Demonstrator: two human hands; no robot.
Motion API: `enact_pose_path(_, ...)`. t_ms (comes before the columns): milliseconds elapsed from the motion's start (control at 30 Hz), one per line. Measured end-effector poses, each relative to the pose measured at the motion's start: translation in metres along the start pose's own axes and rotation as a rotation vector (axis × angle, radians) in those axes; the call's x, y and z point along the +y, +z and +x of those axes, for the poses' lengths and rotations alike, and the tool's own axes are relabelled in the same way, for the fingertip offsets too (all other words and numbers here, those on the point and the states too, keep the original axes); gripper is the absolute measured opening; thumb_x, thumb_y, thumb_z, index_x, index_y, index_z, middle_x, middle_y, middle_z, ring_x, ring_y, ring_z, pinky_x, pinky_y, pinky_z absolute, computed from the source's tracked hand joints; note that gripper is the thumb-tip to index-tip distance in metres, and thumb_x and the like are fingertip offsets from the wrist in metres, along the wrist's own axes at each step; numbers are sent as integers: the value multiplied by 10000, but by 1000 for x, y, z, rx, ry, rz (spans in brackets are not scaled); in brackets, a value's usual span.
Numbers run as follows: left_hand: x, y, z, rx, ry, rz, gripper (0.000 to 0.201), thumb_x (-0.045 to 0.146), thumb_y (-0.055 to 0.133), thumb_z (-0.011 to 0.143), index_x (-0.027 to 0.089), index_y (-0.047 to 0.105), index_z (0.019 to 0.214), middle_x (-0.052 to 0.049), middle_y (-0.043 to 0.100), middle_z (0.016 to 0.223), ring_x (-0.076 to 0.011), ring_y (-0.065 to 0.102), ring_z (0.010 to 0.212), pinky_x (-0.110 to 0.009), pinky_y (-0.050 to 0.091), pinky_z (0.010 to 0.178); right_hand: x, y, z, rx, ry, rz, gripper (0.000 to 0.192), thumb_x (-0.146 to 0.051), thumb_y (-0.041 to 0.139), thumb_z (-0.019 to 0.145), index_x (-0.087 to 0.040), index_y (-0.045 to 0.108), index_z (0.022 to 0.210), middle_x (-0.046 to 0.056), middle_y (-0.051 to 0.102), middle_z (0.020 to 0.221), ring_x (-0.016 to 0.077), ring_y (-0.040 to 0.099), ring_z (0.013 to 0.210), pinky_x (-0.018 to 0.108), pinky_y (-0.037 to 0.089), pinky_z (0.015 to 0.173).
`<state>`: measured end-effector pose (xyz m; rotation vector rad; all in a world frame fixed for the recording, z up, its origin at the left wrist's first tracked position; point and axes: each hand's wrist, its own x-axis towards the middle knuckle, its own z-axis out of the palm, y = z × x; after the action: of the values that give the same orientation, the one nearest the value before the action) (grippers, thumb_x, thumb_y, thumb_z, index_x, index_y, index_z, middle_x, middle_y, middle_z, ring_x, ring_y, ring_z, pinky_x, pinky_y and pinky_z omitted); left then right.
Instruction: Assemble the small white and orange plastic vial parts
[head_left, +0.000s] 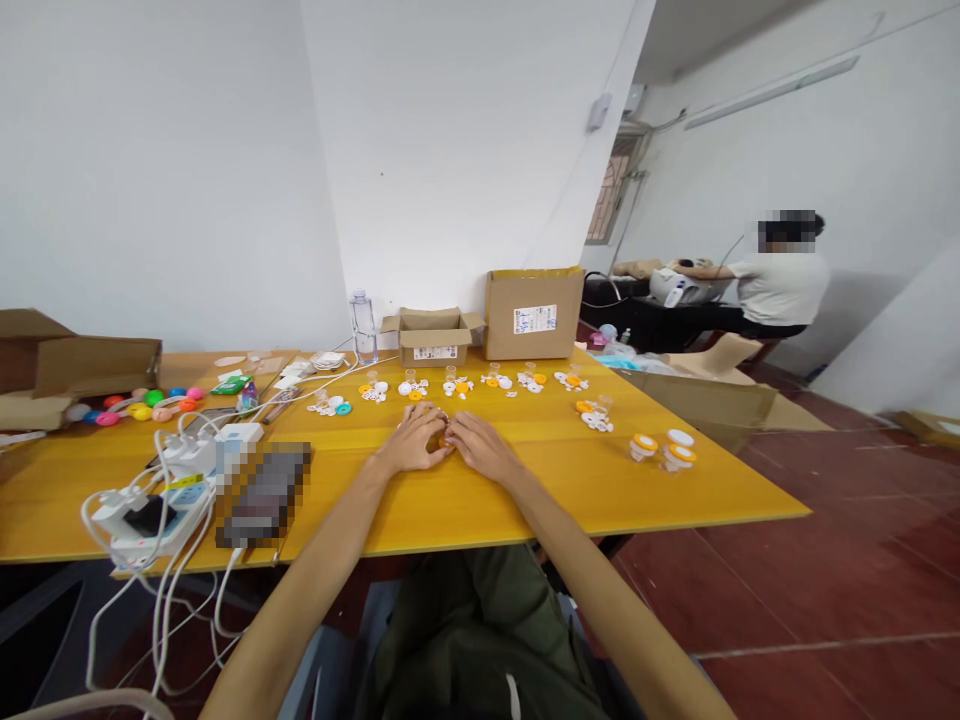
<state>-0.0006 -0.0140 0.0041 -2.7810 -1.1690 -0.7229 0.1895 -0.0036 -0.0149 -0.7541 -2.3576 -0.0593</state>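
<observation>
head view: white label (535, 319) on cardboard box (532, 314), writing unreadable.

Single head camera, looking forward and down across yellow table (570, 480), wide, hands mid-distance.

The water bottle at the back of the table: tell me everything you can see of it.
The water bottle is small, clear plastic, with a pale cap, and stands upright. It looks mostly empty, though its level is hard to read. It sits near the back edge of the yellow table, close to the white wall, just left of the small open cardboard box. White cables lie by its base; whether they touch it is unclear. Neither hand is near it.
</observation>
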Motion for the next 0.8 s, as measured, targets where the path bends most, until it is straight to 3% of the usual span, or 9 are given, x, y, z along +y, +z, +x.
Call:
enact_pose_path(500, -2, -1, -1, 44, -31, -78, 169, 349, 603, 843, 246, 642, 972, -56, 636, 1130, -278, 477, 1152, -473, 346, 1027, 1, 2, -1, -16, 26, -33, 160, -188, 459, 979, -217, 583, 884, 72, 605, 914, 213, 562, 892, 342, 474, 805)
enact_pose_path(800, -20, -10, -5, 224, -268, -69, 166, 121, 502, 813, 226, 612, 878, -51, 643, 1136, -268, 470, 1172, -444, 359, 1010, 0, 1, 0, -38, 20, -10, 175, -193, 452, 990, -219, 589, 883, 60, 608, 908, 191, 579, 864, 312, 478, 792)
